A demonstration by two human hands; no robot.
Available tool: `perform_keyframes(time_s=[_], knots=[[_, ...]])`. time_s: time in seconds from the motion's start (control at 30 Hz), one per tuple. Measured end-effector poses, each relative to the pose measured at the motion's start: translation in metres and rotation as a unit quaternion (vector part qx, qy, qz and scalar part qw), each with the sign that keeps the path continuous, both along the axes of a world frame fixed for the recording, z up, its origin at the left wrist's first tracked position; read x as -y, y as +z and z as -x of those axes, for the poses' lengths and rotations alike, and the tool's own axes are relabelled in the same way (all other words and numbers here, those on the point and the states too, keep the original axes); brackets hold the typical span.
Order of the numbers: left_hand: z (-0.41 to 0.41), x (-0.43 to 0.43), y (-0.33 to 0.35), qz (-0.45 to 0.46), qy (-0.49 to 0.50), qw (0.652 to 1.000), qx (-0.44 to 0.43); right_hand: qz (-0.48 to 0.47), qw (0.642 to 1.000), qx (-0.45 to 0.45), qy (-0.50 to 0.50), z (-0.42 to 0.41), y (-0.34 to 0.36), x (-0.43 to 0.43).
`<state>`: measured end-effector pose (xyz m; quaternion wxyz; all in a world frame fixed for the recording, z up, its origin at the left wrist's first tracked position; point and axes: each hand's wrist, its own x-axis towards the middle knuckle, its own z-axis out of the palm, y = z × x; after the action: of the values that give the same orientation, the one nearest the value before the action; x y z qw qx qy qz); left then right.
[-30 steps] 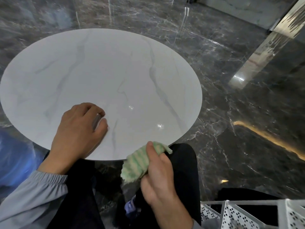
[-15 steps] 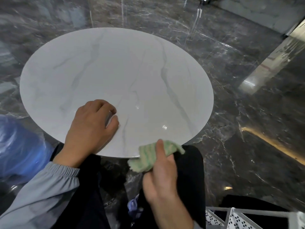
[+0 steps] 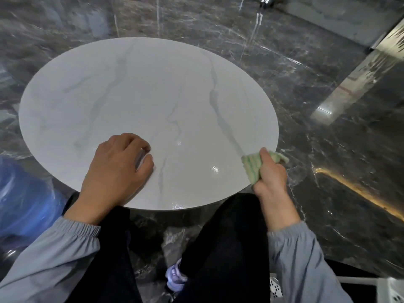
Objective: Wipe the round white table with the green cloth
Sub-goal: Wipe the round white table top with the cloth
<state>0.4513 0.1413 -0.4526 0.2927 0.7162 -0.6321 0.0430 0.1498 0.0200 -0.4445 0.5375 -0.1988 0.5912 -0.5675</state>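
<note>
Wiping hand, head view: my right hand [image 3: 272, 178] gripped the bunched green cloth [image 3: 253, 166] at the right rim of the round white table [image 3: 131, 95]; whether it touched, I couldn't tell.
Bracing hand: left hand [image 3: 115, 169] rested on the near tabletop, loosely curled, holding nothing.
Technique: I judged a flattened cloth and overlapping inward strokes best.

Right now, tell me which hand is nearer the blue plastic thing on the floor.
Left. The left hand rests on the table, right of the blue plastic thing; the right hand, gripping the green cloth, is at the table's right edge.
</note>
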Motion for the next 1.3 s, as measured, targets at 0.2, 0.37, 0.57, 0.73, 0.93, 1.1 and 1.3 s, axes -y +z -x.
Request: perform_keyframes(time_s=[0.2, 0.37, 0.57, 0.73, 0.93, 1.1, 1.3], knots=[[0.0, -0.001, 0.001, -0.009, 0.001, 1.0, -0.002, 0.033, 0.941, -0.336, 0.034, 0.011, 0.001, 0.035], [0.0, -0.001, 0.001, -0.005, 0.002, 1.0, -0.005, 0.095, 0.864, -0.483, 0.106, 0.011, 0.003, 0.019], [-0.001, 0.0, -0.001, -0.005, 0.001, 1.0, 0.0, 0.223, 0.791, -0.51, 0.255, 0.001, 0.02, 0.0], [0.0, 0.001, 0.0, -0.001, 0.0, 1.0, 0.004, 0.296, 0.624, -0.575, 0.438, -0.011, 0.018, -0.009], [0.002, 0.0, 0.003, -0.004, 0.003, 1.0, 0.002, 0.297, 0.74, -0.557, 0.23, 0.017, 0.02, -0.004], [0.001, -0.001, 0.003, -0.018, 0.006, 1.0, -0.004, 0.271, 0.668, -0.603, 0.343, 0.017, 0.021, -0.004], [0.001, 0.0, 0.001, -0.004, 0.002, 1.0, -0.002, 0.146, 0.605, -0.652, 0.433, 0.013, 0.023, 0.022]])
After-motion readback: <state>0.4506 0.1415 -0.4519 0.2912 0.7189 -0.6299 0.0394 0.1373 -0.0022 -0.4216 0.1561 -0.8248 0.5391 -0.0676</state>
